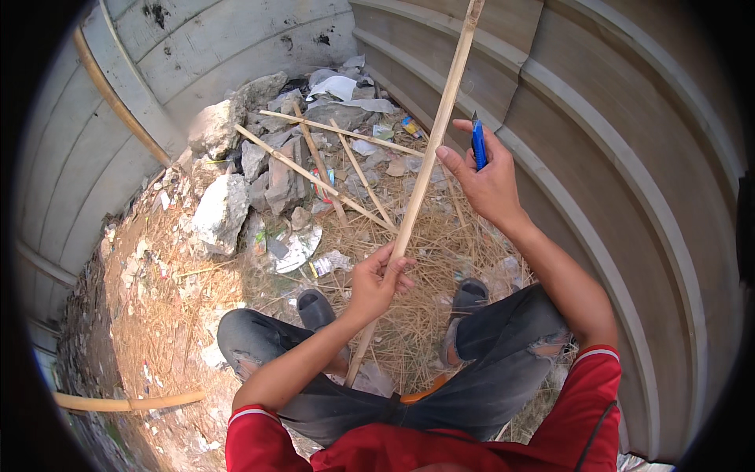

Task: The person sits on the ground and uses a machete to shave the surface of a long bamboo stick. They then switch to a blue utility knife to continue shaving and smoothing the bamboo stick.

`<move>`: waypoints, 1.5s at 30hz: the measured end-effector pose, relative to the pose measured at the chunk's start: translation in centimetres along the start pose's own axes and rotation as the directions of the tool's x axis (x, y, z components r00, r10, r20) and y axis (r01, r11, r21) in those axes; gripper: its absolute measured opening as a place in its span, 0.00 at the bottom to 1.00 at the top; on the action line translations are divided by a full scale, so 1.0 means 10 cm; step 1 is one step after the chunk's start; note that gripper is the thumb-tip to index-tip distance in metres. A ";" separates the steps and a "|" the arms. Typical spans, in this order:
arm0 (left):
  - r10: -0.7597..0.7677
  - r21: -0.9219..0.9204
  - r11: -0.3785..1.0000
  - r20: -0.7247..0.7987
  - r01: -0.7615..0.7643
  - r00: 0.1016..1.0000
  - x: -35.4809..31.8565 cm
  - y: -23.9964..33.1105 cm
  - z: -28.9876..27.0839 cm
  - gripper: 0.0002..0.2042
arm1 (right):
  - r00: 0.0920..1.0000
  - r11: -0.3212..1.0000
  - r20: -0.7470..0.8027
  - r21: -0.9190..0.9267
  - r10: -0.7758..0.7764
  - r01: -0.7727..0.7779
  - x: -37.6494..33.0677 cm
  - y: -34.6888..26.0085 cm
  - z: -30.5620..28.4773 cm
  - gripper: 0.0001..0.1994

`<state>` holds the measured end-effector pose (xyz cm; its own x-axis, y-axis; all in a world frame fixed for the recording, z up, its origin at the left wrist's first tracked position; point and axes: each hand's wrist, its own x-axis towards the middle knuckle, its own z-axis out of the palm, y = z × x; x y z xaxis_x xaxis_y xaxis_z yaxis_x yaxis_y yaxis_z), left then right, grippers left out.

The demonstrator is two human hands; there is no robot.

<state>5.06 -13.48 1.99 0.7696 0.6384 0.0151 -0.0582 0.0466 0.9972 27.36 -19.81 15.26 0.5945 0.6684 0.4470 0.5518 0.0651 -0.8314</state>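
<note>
A long split bamboo strip [429,149] slants up and away from between my knees, past the upper edge of the view. My left hand [377,282] is closed round its lower part, thumb across the strip. Farther up and to the right, my right hand [489,177] holds a blue utility knife [478,143] between thumb and fingers, its dark blade pointing up. The thumb tip of that hand is at the strip's right edge; whether it touches cannot be made out. The strip's lower end is partly hidden behind my left hand and forearm.
Several thinner bamboo strips [314,175] lie crossed ahead, some against grey rocks [283,177]. Straw-like shavings [425,291] and litter cover the ground around my sandals. A ribbed metal wall [598,173] rises close on the right; a pale panel wall [236,47] stands at the far left.
</note>
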 end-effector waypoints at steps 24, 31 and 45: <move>0.028 0.016 0.999 0.017 -0.028 0.999 -0.11 -0.18 -0.04 0.18 | 0.967 0.979 -0.156 0.008 -0.200 0.203 0.28 0.27 -0.39 0.11; 0.061 0.010 0.998 0.071 -0.062 0.996 0.01 -0.22 -0.12 0.19 | 0.995 0.855 -0.101 0.518 0.013 0.042 0.33 0.32 -0.56 0.14; -0.010 -0.156 0.987 0.082 0.022 0.997 0.10 0.00 -0.32 0.18 | 0.952 0.957 0.306 -0.265 -0.031 0.117 -0.01 0.17 -0.29 0.29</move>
<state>3.80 -10.39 1.76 0.8199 0.5724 0.0115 -0.1395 0.1804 0.9736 29.94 -21.89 14.71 0.3694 0.8607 0.3503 0.7523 -0.0557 -0.6565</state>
